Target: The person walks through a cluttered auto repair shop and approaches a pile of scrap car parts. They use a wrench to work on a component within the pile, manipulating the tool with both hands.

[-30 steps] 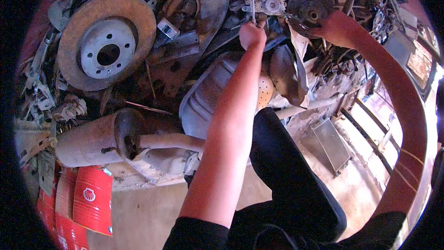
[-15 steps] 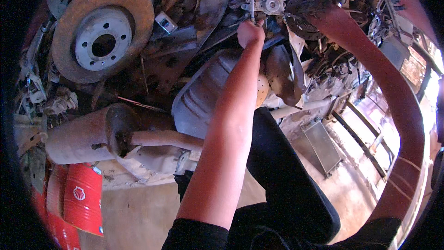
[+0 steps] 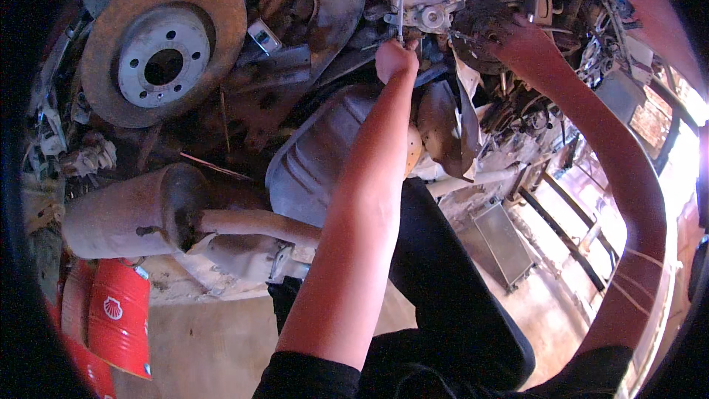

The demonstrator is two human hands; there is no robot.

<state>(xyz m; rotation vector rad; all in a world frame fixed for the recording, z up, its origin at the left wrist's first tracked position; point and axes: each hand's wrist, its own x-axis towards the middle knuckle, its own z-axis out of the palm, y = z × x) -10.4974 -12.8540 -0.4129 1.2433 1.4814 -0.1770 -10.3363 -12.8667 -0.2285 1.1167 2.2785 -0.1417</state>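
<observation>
Right grip (image 3: 521,43) has moved further over the dark round part (image 3: 480,15) | left grip (image 3: 397,60) clamped on thin metal rod (image 3: 400,13), at grey metal joint (image 3: 432,19) | right grip's closing I cannot tell

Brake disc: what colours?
Brake disc: rusty brown outer ring, grey centre; best in the head view.

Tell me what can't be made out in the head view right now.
Left grip, far side: head view, hidden by the back of the hand.
Right grip, exact contact with the dark round part: head view, lost in shadow.
Pipe, right end: head view, behind the left forearm.
Lower red metal piece: head view, cut off by the dark rim.
</observation>
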